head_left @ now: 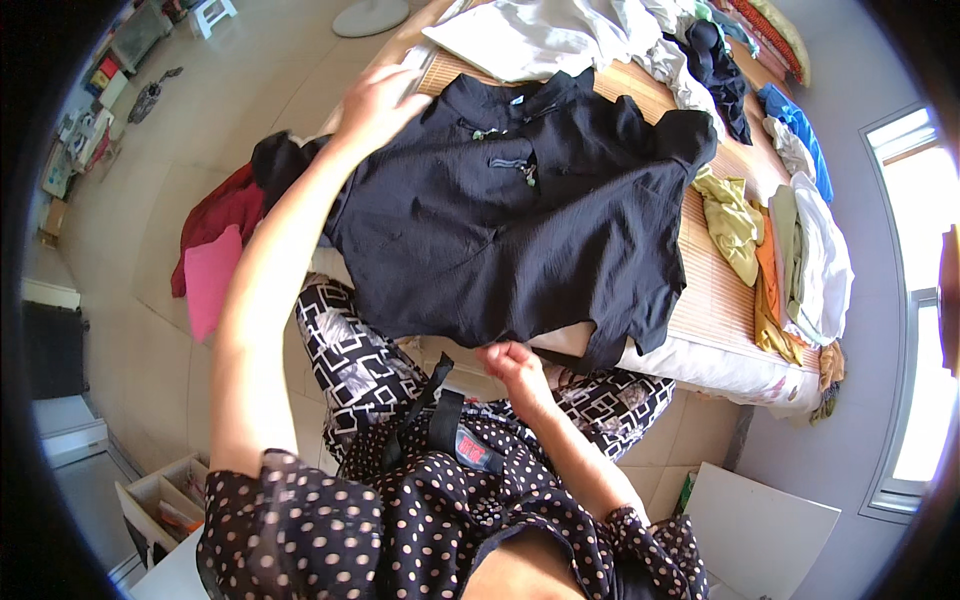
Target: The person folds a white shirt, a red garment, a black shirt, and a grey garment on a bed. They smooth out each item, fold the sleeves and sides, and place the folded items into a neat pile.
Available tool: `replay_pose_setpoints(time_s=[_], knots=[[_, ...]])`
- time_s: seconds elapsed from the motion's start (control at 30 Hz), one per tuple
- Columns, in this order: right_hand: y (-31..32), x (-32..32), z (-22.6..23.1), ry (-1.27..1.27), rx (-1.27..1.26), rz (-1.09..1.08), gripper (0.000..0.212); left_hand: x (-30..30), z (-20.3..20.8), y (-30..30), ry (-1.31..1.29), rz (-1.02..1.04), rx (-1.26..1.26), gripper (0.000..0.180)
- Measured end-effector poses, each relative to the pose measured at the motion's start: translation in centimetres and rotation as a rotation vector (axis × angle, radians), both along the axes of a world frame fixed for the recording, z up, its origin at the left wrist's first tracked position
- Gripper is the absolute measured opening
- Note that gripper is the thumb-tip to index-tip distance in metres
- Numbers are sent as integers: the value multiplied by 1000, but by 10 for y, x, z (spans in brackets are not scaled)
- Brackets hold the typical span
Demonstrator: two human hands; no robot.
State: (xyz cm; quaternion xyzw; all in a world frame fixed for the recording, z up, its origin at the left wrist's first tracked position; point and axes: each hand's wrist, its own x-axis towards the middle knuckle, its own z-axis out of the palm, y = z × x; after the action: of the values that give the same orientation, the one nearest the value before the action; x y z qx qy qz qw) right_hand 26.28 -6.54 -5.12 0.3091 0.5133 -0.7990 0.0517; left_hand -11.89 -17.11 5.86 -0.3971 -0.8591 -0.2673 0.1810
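Observation:
A black shirt (520, 220) lies spread over the bed edge, its collar away from me and its hem towards my lap. Small trims dangle at its neckline. My left hand (378, 112) is open beside the shirt's left shoulder, with fingers stretched out and thumb apart. Down at the near hem, my right hand (515, 370) is closed in a pinch on the edge of the black shirt. One black sleeve hangs past the bed's left side, partly hidden by my left forearm.
White clothing (550, 40) lies beyond the shirt. Yellow-green cloth (730, 225) and a stack of folded clothes (810, 260) sit on the right of the bed mat (715, 300). Pink cloth (212, 285) hangs at left. An open drawer (165, 505) stands lower left.

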Motion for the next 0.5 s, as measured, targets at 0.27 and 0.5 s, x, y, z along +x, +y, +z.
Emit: replay_pose_setpoints(time_s=[0.27,0.5], knots=[[-1,26,0,-14,35,-134,47,-60,-34,73,-130,-74,-60,16],[-21,-11,2,16,76,-48,31,-77,-22,2,268,421,15,30]])
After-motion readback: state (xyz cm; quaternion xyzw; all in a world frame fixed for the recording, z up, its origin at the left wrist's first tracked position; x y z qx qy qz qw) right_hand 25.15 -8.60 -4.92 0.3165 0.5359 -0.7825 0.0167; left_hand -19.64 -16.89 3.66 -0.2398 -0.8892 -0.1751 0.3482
